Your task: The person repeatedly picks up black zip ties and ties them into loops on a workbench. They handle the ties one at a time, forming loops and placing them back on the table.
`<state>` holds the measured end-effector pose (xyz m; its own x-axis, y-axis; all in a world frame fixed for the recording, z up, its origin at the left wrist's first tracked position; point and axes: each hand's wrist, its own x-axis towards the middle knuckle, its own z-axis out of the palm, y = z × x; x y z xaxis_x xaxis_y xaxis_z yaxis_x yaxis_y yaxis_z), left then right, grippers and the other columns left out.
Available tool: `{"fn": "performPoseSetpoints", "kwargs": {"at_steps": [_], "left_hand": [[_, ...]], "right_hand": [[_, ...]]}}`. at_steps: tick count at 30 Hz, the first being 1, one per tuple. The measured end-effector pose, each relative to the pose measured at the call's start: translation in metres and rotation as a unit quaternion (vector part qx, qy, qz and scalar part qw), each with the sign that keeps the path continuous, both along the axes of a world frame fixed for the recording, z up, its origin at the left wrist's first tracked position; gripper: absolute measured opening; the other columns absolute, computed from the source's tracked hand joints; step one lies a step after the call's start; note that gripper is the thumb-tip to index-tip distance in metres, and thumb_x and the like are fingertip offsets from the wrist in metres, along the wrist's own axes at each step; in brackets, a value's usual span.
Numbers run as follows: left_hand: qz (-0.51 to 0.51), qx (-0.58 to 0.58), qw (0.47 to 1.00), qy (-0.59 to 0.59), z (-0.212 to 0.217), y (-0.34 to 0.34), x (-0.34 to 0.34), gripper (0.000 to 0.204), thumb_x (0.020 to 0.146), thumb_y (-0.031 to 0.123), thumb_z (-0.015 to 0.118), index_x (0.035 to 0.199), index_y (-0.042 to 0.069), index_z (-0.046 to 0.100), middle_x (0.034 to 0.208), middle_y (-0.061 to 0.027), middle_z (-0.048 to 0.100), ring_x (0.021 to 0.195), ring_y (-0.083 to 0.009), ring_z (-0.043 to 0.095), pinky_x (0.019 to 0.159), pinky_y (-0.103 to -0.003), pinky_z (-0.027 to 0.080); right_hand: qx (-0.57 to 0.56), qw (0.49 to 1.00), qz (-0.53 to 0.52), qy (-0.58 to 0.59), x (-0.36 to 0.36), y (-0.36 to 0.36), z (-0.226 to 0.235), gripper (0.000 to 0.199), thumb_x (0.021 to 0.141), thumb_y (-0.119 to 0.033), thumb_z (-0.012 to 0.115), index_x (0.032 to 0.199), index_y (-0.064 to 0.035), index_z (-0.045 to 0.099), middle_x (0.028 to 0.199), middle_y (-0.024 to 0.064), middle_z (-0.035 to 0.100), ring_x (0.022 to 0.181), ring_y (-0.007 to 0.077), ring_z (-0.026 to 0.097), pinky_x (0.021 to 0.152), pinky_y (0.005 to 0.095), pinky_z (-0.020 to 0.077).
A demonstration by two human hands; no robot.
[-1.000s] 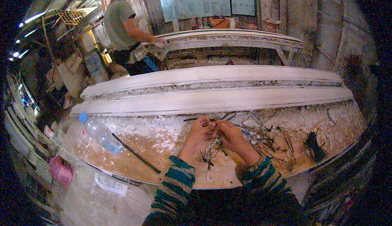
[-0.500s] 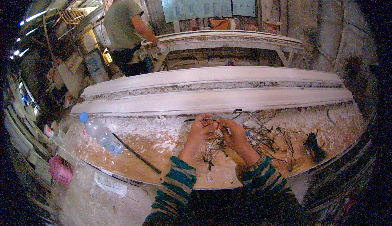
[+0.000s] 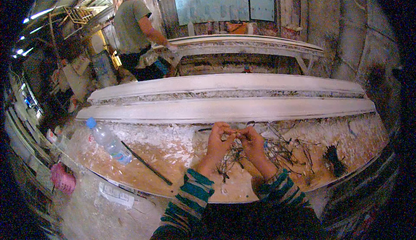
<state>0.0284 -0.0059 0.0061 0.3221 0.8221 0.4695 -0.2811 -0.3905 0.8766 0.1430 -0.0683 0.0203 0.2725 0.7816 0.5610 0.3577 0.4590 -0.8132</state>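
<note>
At the centre of the frame, the left hand point(image 3: 220, 141) and right hand point(image 3: 255, 144) come together, fingers of both pinched on what appears to be 1 dark cord point(image 3: 205, 130), probably for fine control from 2 sides, with a tangle of dark strands point(image 3: 281, 148) conveniently near, right of centre on the tabletop point(image 3: 234, 193).

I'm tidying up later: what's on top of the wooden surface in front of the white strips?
A blue-capped plastic bottle, a black rod, tangled black strands and a black bundle. Anything beneath the left hand and right hand is covered.
</note>
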Motion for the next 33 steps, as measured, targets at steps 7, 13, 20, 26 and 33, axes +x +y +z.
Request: {"fn": "performPoseSetpoints", "kwargs": {"at_steps": [7, 13, 20, 26, 33], "left_hand": [[0.041, 0.06, 0.997, 0.009, 0.001, -0.002, 0.0, 0.041, 0.072, -0.002, 0.063, 0.102, 0.006, 0.036, 0.081, -0.0064, 0.06, 0.082, -0.0155, 0.057, 0.078, -0.028, 0.043], [0.04, 0.049, 0.998, 0.028, 0.007, -0.006, -0.003, 0.038, 0.072, -0.003, 0.063, 0.098, 0.006, 0.038, 0.081, -0.0061, 0.059, 0.081, -0.0152, 0.057, 0.077, -0.028, 0.043], [0.017, 0.031, 0.998, 0.046, 0.011, -0.008, -0.006, 0.032, 0.071, -0.002, 0.065, 0.094, 0.006, 0.044, 0.083, -0.0047, 0.058, 0.082, -0.0146, 0.057, 0.074, -0.027, 0.045], [0.004, -0.012, 0.998, 0.055, 0.012, -0.009, -0.007, 0.033, 0.071, -0.001, 0.065, 0.096, 0.006, 0.045, 0.084, -0.004, 0.059, 0.084, -0.0133, 0.057, 0.072, -0.026, 0.047], [-0.014, -0.028, 0.999, 0.044, 0.013, -0.009, -0.008, 0.036, 0.071, 0.0, 0.066, 0.1, 0.006, 0.045, 0.083, -0.0053, 0.062, 0.083, -0.0129, 0.058, 0.071, -0.026, 0.048]], "right_hand": [[-0.04, 0.984, 0.073, 0.156, 0.006, 0.01, -0.008, 0.008, 0.082, -0.008, 0.057, 0.081, -0.0049, 0.05, 0.076, 0.0033, 0.057, 0.072, 0.0112, 0.054, 0.069, 0.0256, 0.046], [-0.107, 0.96, 0.131, 0.225, 0.011, 0.008, -0.002, 0.01, 0.083, -0.014, 0.057, 0.082, -0.0065, 0.051, 0.077, 0.0035, 0.057, 0.072, 0.0115, 0.055, 0.068, 0.0264, 0.0465], [-0.19, 0.901, 0.252, 0.298, 0.025, 0.008, 0.002, 0.011, 0.083, -0.017, 0.057, 0.083, -0.0065, 0.053, 0.078, 0.0034, 0.058, 0.068, 0.0106, 0.054, 0.063, 0.0245, 0.0465], [-0.197, 0.887, 0.26, 0.327, 0.024, 0.008, 0.0, 0.01, 0.082, -0.015, 0.058, 0.083, -0.0062, 0.054, 0.078, 0.0035, 0.058, 0.065, 0.0107, 0.053, 0.06, 0.0239, 0.0464], [-0.214, 0.902, 0.201, 0.318, 0.028, 0.012, -0.009, 0.012, 0.08, -0.016, 0.061, 0.084, -0.007, 0.054, 0.075, 0.0007, 0.056, 0.063, 0.0102, 0.052, 0.059, 0.0241, 0.0453]]}}
